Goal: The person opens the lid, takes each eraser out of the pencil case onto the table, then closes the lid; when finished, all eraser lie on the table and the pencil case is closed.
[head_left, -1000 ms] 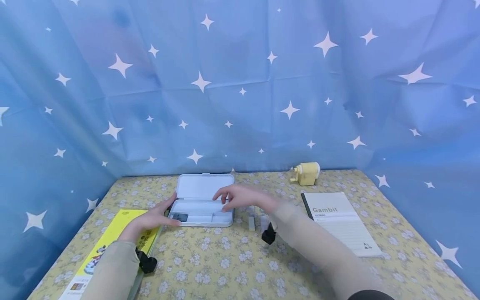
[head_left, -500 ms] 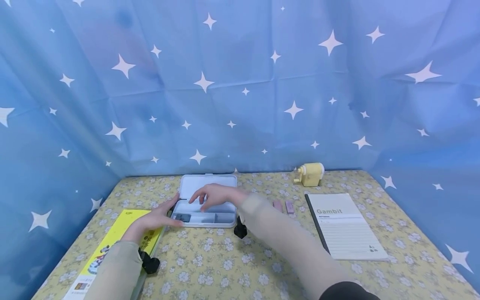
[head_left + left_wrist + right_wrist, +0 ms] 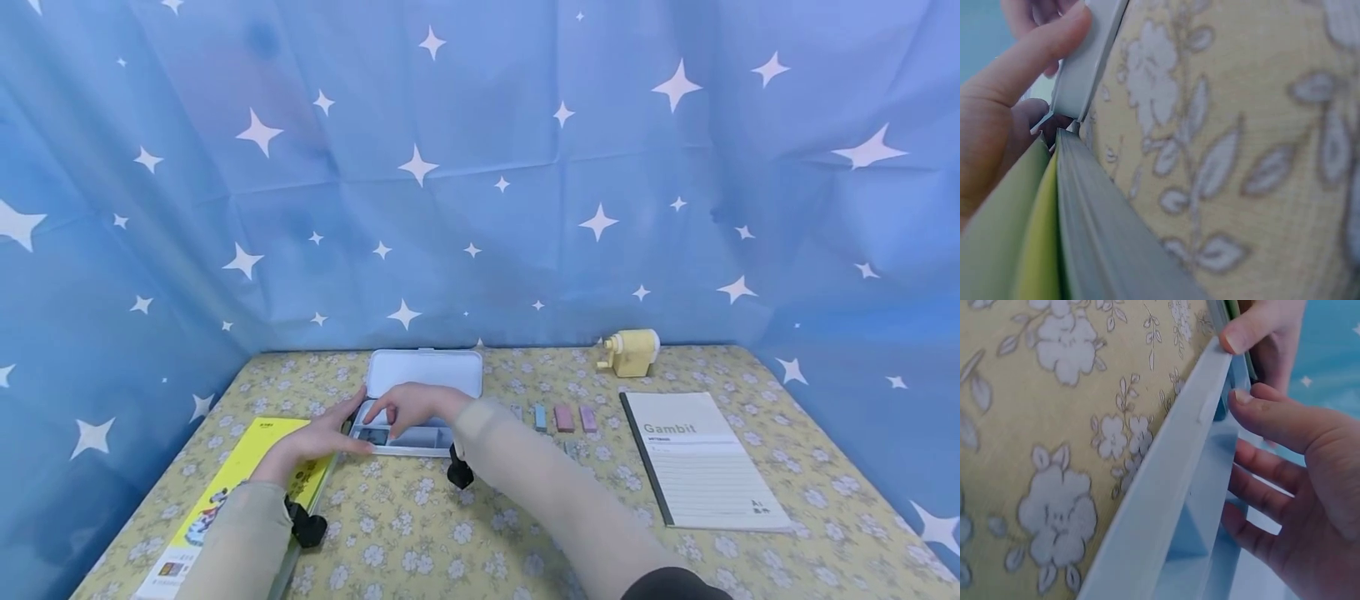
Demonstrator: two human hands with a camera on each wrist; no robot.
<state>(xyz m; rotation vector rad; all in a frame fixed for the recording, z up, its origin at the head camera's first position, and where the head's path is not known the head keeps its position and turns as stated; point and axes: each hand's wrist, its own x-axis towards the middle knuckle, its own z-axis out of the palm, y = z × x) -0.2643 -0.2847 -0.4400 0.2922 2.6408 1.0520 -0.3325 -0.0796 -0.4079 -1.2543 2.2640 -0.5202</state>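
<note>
A white pencil case point(image 3: 459, 372) lies open on the flowered cloth, its lid tipped back. My left hand point(image 3: 318, 435) grips its left end; the left wrist view shows the thumb point(image 3: 1054, 50) on the case's edge. Over the left part of the tray is my right hand point(image 3: 416, 406), thumb and index finger reaching down by a small dark flat piece point(image 3: 373, 436) in the front left compartment. In the right wrist view, the right hand's fingers point(image 3: 1266, 494) are loosely bent over the tray. Whether the thumb touches the dark piece I cannot tell.
A yellow book point(image 3: 247, 467) lies under the left forearm. Right of the case are small blocks, among them a blue one point(image 3: 540, 417), a pink one point(image 3: 564, 418) and a purple one point(image 3: 588, 419). Farther right are a notebook point(image 3: 705, 458) and a yellow crank pencil sharpener point(image 3: 633, 352).
My right hand has moved left across the case, from its right end to the left compartment, baring the small blocks behind. The left hand stays at the case's left end.
</note>
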